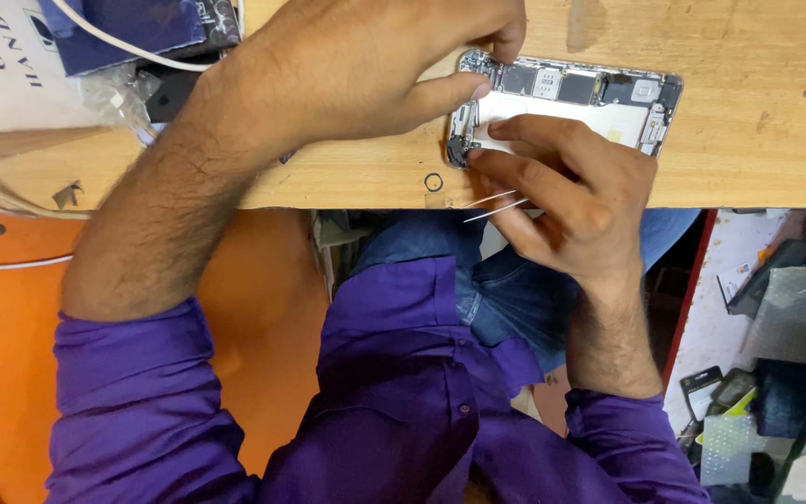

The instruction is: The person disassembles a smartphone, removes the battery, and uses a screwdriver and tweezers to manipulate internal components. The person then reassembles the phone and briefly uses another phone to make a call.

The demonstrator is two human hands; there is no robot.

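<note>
While bent over the wooden bench (pixel 748 103), left hand (pixel 347 65) pinching the opened silver phone chassis (pixel 599 107), right hand (pixel 566 201) fingers (pixel 515 131) gripping thin metal tweezers (pixel 496 205).

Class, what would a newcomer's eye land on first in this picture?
An opened silver phone with exposed circuit boards lies on the pale wooden table at top centre. The left hand grips its left end; the right hand presses it from below, holding thin metal tweezers.

Your left hand (pixel 366 65) hides the opened phone's (pixel 599 107) upper-left corner; your right hand (pixel 562 196) covers its lower-left end and the tweezers' (pixel 496 205) grip.
</note>
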